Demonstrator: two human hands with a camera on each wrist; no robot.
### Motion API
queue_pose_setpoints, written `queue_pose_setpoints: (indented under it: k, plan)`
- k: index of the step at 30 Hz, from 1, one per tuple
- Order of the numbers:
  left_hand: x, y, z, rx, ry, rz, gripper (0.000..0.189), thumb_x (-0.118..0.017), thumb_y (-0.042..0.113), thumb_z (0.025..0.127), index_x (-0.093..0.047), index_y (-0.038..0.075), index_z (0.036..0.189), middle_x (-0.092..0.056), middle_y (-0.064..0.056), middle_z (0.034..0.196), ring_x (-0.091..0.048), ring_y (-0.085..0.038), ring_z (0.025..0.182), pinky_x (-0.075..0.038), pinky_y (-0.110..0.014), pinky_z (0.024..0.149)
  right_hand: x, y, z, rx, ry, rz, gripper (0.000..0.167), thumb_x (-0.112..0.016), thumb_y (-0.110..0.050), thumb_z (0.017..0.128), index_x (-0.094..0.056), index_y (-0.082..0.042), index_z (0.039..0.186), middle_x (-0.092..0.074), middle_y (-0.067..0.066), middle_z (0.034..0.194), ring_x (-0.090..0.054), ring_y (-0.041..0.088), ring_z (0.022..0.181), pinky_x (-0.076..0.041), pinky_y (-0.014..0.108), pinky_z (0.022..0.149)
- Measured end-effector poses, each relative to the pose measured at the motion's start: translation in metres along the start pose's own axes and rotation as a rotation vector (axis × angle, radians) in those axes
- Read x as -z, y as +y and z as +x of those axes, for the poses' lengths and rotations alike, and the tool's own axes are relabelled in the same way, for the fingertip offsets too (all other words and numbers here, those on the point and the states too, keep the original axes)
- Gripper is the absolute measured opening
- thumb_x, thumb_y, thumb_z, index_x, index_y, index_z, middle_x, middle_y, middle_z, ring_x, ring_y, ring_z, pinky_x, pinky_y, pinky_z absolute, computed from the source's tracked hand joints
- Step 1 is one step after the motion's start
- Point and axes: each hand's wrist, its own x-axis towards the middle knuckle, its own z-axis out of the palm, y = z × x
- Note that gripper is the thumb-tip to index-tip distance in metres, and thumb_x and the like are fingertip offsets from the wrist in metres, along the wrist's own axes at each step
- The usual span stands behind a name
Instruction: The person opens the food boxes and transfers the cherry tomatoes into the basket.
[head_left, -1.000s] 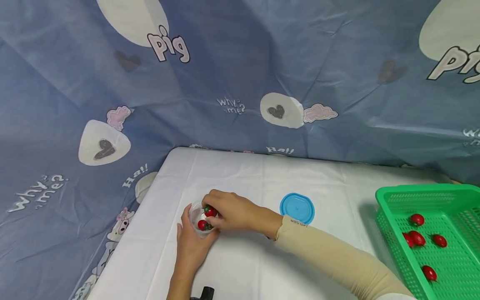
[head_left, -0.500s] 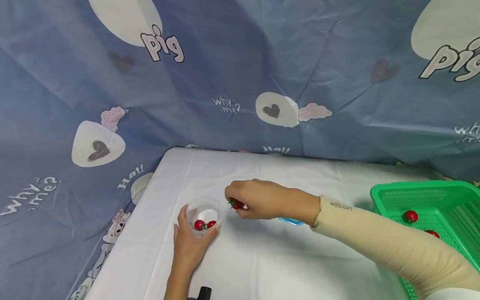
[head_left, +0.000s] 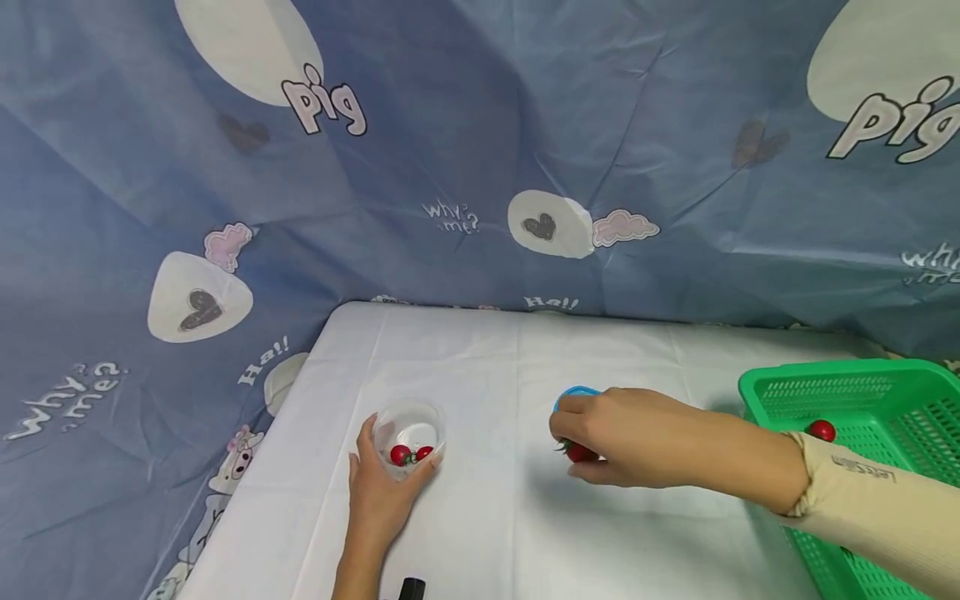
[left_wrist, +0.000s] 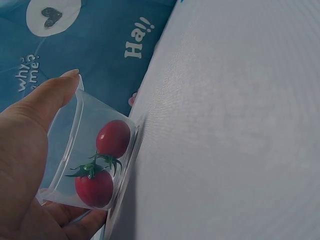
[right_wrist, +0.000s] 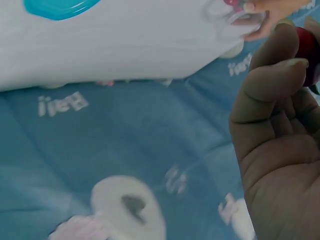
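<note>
My left hand (head_left: 382, 497) grips a clear plastic tub (head_left: 408, 408) standing on the white-covered table, thumb on one side and fingers on the other. Inside the tub lie two small red tomatoes, one at the left (head_left: 400, 455) and one at the right (head_left: 423, 452); the left wrist view shows their green stems turned towards each other. My right hand (head_left: 637, 437) pinches another small tomato (head_left: 579, 452) above the middle of the table. That tomato (right_wrist: 306, 50) sits between thumb and fingertips in the right wrist view, partly cut off by the frame edge.
Beyond my right hand lies a round blue lid (head_left: 576, 391), mostly covered by the hand. A green mesh basket (head_left: 847, 372) stands at the right, with a tomato (head_left: 822, 430) in it; my right forearm hides part of the basket. A printed blue curtain (head_left: 420, 167) hangs behind the table.
My right hand has lifted out of the tub holding a tomato and moved right, to just in front of the blue lid. My left hand stays on the tub, where two tomatoes lie.
</note>
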Motion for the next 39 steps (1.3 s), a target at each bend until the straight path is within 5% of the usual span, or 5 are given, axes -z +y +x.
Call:
queue_pose_setpoints:
  k: [14,26,29,34,39]
  plan:
    - [-0.004,-0.002,-0.002,0.012,-0.022,-0.002,0.12,-0.091,0.052,0.077,-0.015,0.026,0.166,-0.036,-0.023,0.162,-0.006,-0.059,0.153,-0.018,-0.077,0.116,0.025,0.03,-0.078,-0.21,0.231,-0.057,0.029,-0.088,-0.026,0.085,-0.061,-0.029,0.095,-0.049,-0.024,0.087,-0.04,-0.01,0.059,-0.04,0.016,0.051]
    - [-0.005,0.002,0.0,-0.01,-0.046,0.03,0.12,-0.09,0.058,0.076,-0.016,0.028,0.166,-0.038,-0.023,0.161,-0.01,-0.059,0.152,-0.028,-0.079,0.109,-0.013,0.061,-0.175,-0.343,0.48,-0.111,0.035,-0.057,-0.061,0.099,-0.063,-0.027,0.101,-0.051,-0.023,0.092,-0.047,-0.008,0.071,-0.038,0.009,0.055]
    - [-0.006,0.003,0.002,-0.013,-0.033,0.02,0.12,-0.09,0.057,0.076,-0.017,0.027,0.166,-0.038,-0.024,0.16,-0.01,-0.059,0.152,-0.027,-0.079,0.109,-0.022,0.073,-0.191,-0.413,0.517,-0.141,0.021,-0.066,-0.041,0.102,-0.065,-0.02,0.098,-0.054,-0.013,0.092,-0.045,-0.007,0.071,-0.037,0.009,0.054]
    - [-0.007,0.003,0.001,-0.007,-0.01,0.004,0.119,-0.09,0.057,0.076,-0.018,0.026,0.165,-0.038,-0.024,0.16,-0.011,-0.058,0.152,-0.027,-0.078,0.111,-0.035,0.093,-0.21,-0.61,0.444,-0.169,0.033,-0.088,0.006,0.074,-0.068,-0.009,0.096,-0.056,0.0,0.086,-0.038,-0.004,0.064,-0.034,0.02,0.05]
    - [-0.006,0.003,-0.001,-0.013,0.0,0.0,0.119,-0.09,0.057,0.076,-0.019,0.024,0.165,-0.039,-0.024,0.16,-0.012,-0.058,0.152,-0.025,-0.077,0.112,-0.05,0.116,-0.227,-0.81,0.259,-0.038,0.021,-0.084,-0.001,0.083,-0.067,-0.004,0.096,-0.053,-0.001,0.08,-0.036,0.006,0.057,-0.031,0.03,0.053]
